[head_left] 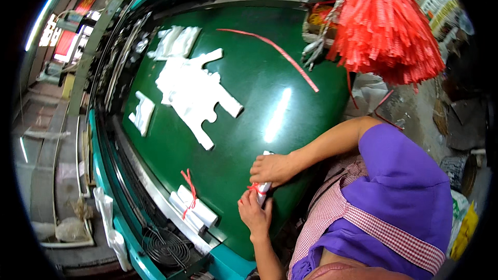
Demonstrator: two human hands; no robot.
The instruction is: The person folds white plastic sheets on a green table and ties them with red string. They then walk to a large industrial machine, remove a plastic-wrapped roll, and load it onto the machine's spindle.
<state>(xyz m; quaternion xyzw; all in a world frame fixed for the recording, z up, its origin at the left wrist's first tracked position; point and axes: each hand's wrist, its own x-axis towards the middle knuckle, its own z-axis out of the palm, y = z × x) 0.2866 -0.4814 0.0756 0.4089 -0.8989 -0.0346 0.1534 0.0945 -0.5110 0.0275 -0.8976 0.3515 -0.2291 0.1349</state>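
A rolled bundle of white plastic bags [262, 193] lies near the table's front edge, with a red plastic strip [254, 187] around it. My right hand [272, 169] is closed over its upper part, fingers curled down. On the lower part, my left hand [254, 213] grips with thumb and fingers on either side, its fingertips close to the red strip. The knot is partly hidden by my fingers. Left of my hands, another roll of white bags [199, 211] is bound with a red tie [190, 195].
White vest-handled bags [184, 85] are heaped on the green table [249, 109], with a folded stack [179, 42] behind and one bag [142, 114] apart at left. A loose red strip [280, 49] lies beyond. Red strips [384, 31] hang in a thick bunch at upper right.
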